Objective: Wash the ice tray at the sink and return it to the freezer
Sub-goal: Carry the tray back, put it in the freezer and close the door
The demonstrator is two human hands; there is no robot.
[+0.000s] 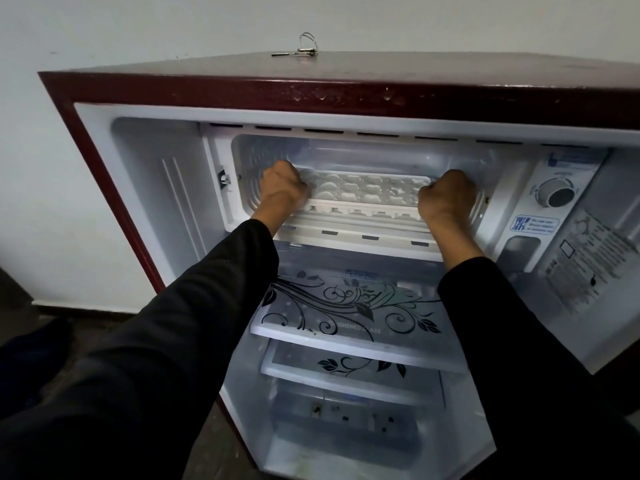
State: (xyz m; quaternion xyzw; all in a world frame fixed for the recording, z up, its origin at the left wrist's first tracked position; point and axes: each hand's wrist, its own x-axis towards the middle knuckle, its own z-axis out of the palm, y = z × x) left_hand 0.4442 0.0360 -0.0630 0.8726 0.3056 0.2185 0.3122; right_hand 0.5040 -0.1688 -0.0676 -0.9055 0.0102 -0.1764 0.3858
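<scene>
One white plastic ice tray point(363, 192) lies in the middle of the frame inside the freezer compartment point(346, 152) of a maroon single-door refrigerator point(225, 88), its long axis running left to right, cavities facing up and its near edge toward the camera. Two hands grip it, one at each short end: the left hand point(281, 187) is curled closed over the left end, the right hand point(446, 195) closed over the right end (both in black sleeves). Below, toward lower centre, sit two glass shelves with black floral print, upper point(346, 317) and lower point(353, 370). One round thermostat dial point(558, 195) is at centre right. A single set of keys point(300, 50) rests on top, upper centre.
</scene>
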